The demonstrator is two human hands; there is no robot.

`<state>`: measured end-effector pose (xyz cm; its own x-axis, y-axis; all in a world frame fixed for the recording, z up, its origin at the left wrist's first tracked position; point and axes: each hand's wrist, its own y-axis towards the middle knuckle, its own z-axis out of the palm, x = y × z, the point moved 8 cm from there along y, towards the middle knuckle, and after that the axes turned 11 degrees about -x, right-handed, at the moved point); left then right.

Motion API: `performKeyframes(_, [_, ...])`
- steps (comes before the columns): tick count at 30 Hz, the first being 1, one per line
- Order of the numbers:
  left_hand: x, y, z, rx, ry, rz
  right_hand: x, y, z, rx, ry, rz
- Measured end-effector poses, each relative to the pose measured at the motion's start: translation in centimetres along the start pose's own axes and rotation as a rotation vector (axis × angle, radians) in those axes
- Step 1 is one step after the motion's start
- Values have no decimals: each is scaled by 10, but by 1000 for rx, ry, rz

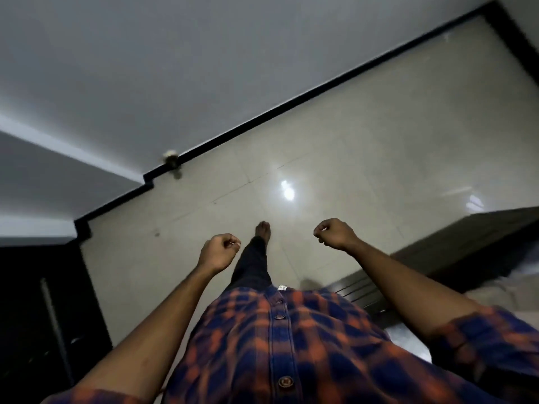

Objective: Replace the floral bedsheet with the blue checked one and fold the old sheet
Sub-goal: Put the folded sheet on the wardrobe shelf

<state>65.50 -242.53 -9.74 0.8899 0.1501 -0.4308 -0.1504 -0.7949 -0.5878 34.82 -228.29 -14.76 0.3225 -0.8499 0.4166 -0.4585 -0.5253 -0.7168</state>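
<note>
Left hand (219,252), right hand (335,233), fists over floor (364,135)

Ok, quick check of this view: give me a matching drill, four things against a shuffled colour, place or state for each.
Things:
1 left hand
2 bare foot
3 shirt
4 skirting

Descriptions:
A black, running diagonally across the view
B blue and orange check
C fingers curled, holding nothing
D set down on the pale floor

Pairs: 1-C, 2-D, 3-B, 4-A.
</note>
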Motion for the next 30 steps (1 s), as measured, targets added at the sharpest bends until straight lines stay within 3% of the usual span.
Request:
performKeyframes(8, [-191, 120, 8, 218, 43, 226, -4, 39, -107, -223, 291, 167])
performKeyframes(14, [-342, 176, 46, 310, 130, 410, -50, 71, -201, -417, 477, 278])
performKeyframes(23, [-557, 200, 172, 410, 322, 500, -199, 131, -331, -497, 757, 464])
performKeyframes(30, [-755, 155, 310, 558, 395, 754, -310, 145, -449, -640, 893, 566])
